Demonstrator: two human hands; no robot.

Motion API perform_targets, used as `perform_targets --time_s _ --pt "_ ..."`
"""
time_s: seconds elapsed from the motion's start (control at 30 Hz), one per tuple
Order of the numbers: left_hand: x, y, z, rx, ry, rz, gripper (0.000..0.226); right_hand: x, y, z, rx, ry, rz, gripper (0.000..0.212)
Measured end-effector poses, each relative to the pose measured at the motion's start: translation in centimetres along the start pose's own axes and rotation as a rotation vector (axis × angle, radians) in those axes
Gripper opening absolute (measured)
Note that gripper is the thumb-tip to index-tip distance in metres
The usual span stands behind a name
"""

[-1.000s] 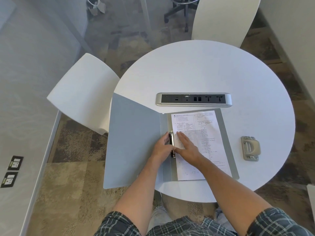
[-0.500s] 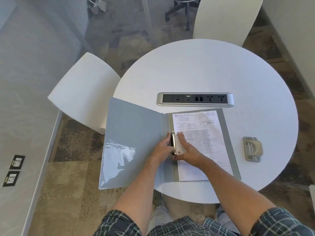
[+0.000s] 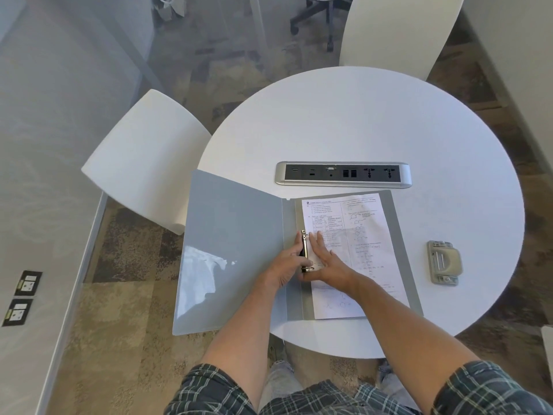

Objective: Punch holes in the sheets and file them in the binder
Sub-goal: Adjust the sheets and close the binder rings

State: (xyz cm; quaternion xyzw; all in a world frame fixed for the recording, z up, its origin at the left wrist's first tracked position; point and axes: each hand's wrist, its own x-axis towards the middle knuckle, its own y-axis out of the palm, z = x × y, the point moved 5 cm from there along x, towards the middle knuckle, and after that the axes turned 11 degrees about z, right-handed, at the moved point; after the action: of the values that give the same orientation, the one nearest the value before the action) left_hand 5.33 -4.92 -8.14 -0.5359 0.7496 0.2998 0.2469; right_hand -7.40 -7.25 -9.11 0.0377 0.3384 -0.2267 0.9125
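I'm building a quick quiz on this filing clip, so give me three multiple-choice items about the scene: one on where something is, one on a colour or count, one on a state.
1. Where does the hole punch lie?
A. on the table, right of the binder
B. inside the binder
C. on a chair

2. What colour is the open binder's cover?
A. red
B. grey
C. black

3. What state is the printed sheet in?
A. rolled up
B. lying flat in the open binder under the right hand
C. under the hole punch

Answers:
1. A, the punch sits alone on the white tabletop, apart from the binder's right edge.
2. B, both the spread cover and the back panel are grey.
3. B, the sheet lies flat beside the ring clip, with the left hand at that clip.
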Motion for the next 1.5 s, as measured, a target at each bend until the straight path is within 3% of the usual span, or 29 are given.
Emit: perform_targets --time_s 0.33,0.43,0.57,0.67,0.83,0.97,1.07,1.23,1.5 --pt "-0.6 0.5 -0.5 0.149 -0.005 -0.066 0.084 -0.1 -0.2 0.3 0.172 0.007 0.003 0.11" --pt "-0.7 0.5 -0.2 0.262 -0.002 -0.101 0.085 -0.7 -0.7 0.6 0.249 -0.031 -0.058 0.104" --pt "-0.9 0.4 0.5 0.339 -0.015 -0.146 0.088 -2.5 -1.7 0.1 0.045 -0.051 -0.242 0.084" --pt "-1.4 0.6 0.6 0.363 0.004 -0.205 0.086 -4.3 -2.5 -1.7 -0.034 0.016 -0.469 0.073" --pt "-2.5 1.4 0.8 0.421 0.037 -0.32 0.087 -7.7 -3.6 -4.0 -0.264 0.247 -0.664 0.072" --pt "-2.9 2.2 0.9 0.443 -0.001 -0.228 0.104 -10.3 -3.8 -4.9 -0.282 0.474 -0.797 0.077" --pt "-2.7 2.6 0.9 0.493 -0.038 -0.14 0.114 -10.8 -3.7 -5.1 -0.186 0.571 -0.809 0.076" --pt "-2.8 3.0 0.8 0.604 -0.072 -0.18 0.105 -11.1 -4.6 -5.3 0.048 0.618 -0.844 0.079" --pt "-2.5 3.2 1.4 0.579 -0.037 -0.205 0.106 -11.6 -5.0 -5.7 0.062 0.664 -0.858 0.077"
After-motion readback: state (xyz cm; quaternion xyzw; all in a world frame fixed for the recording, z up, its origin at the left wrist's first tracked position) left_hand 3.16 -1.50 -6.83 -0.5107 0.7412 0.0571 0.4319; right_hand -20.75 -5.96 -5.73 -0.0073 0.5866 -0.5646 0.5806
